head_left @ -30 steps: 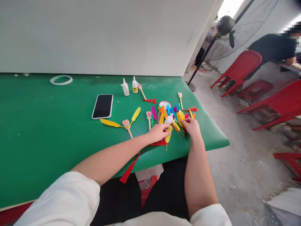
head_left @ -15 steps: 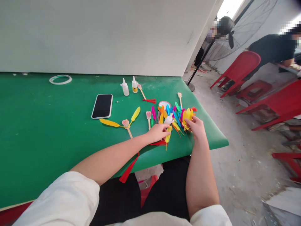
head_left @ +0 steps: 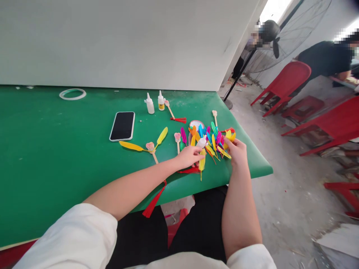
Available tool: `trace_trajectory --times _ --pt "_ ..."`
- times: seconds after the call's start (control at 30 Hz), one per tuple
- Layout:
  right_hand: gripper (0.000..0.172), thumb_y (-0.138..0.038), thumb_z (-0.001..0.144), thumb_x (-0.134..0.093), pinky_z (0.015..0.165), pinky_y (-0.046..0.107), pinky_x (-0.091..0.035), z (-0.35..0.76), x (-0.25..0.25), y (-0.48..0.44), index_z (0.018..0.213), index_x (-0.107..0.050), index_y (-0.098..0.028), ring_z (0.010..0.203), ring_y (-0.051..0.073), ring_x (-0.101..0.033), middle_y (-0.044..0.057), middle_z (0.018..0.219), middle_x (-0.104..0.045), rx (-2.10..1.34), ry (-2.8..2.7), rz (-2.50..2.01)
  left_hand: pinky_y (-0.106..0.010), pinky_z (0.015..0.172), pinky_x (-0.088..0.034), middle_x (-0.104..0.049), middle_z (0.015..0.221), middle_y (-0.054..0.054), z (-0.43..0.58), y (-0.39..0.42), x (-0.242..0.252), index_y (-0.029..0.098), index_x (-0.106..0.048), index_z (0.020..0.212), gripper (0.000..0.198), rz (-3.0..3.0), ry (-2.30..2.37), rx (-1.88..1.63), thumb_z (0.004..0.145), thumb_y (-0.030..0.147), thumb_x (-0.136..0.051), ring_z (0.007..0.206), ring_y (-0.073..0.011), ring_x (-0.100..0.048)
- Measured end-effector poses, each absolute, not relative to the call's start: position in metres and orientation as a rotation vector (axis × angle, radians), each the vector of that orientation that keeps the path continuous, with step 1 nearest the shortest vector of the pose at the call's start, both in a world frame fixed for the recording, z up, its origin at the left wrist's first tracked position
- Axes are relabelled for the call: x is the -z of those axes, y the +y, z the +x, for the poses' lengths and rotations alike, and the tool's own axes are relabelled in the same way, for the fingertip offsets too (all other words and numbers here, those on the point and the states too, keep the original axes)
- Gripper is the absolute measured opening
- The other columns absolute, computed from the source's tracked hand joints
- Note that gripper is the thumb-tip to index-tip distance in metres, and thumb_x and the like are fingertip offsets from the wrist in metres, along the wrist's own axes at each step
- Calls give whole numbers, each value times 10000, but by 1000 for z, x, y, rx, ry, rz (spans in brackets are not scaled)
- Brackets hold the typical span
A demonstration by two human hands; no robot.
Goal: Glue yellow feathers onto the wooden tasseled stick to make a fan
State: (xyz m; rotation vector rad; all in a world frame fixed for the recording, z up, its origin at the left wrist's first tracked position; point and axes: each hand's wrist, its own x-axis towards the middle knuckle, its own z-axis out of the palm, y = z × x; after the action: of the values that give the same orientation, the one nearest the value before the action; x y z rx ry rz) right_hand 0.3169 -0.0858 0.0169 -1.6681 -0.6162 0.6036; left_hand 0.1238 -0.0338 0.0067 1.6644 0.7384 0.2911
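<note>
Yellow feathers [head_left: 230, 136] moved right, pinched in my right hand [head_left: 238, 150], over the right side of the green table [head_left: 254, 160]. My left hand [head_left: 188, 157] pinches one feather [head_left: 202, 165] by a white bottle [head_left: 201, 142]. Pinch softly!

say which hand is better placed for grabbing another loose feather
Probably the right hand: it is beside the feather pile, holding yellow feathers; the left hand appears to hold a white bottle.
</note>
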Motion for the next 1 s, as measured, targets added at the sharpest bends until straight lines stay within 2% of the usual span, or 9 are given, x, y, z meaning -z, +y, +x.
trace_trajectory --times 0.13,0.23,0.37,0.5,0.63,0.8,0.9,1.0 --pt "308 -341 554 -722 471 214 -419 318 -17 -85 799 -647 -171 569 112 -556 -3 689 -643 -509 -633 -1581 -184 414 -441 -609 660 -25 120 -34 -22 101 -580 952 223 1622 679 -301 799 255 -526 547 -124 -599" --pt "279 -396 609 -682 562 265 -474 320 -15 -84 766 -650 -168 644 150 -597 15 714 -655 -459 -671 -1567 -168 407 -424 -578 612 -5 116 -35 -40 122 -596 857 173 1591 609 -334 805 273 -529 528 -108 -583" --pt "291 -441 676 -608 702 340 -486 320 -19 -83 783 -672 -179 778 191 -613 34 792 -665 -233 -799 -1591 -166 407 -417 -583 633 -12 109 -31 -63 119 -608 862 179 1570 625 -428 803 274 -540 525 -96 -558" --pt "232 -418 709 -602 852 383 -427 314 -33 -80 680 -661 -196 918 206 -577 48 869 -657 64 -972 -1613 -158 417 -404 -607 677 -20 101 -20 -74 125 -626 870 191 1623 701 -541 790 284 -556 526 -81 -533" --pt "203 -391 692 -642 856 370 -416 299 -48 -77 611 -631 -204 892 196 -573 32 815 -648 8 -1103 -1612 -150 421 -370 -587 650 -1 96 -9 -74 132 -641 829 196 1715 817 -657 763 307 -585 515 -67 -492" --pt "193 -383 706 -635 815 353 -427 274 -61 -76 619 -630 -211 847 181 -578 23 822 -647 -227 -1287 -1561 -170 478 -401 -616 674 -12 98 -5 -70 127 -645 828 184 1715 814 -662 752 289 -598 561 -81 -530" --pt "183 -368 711 -636 834 356 -415 259 -65 -75 604 -636 -219 873 182 -568 13 793 -647 -219 -1342 -1546 -178 495 -423 -643 715 -26 99 -8 -71 127 -646 846 203 1693 780 -637 759 304 -598 591 -96 -564" --pt "180 -361 710 -639 847 361 -406 252 -66 -73 597 -642 -222 898 184 -557 13 804 -650 -179 -1366 -1554 -168 448 -414 -646 712 -35 100 -10 -72 125 -639 868 218 1669 772 -626 768 315 -594 579 -105 -577"
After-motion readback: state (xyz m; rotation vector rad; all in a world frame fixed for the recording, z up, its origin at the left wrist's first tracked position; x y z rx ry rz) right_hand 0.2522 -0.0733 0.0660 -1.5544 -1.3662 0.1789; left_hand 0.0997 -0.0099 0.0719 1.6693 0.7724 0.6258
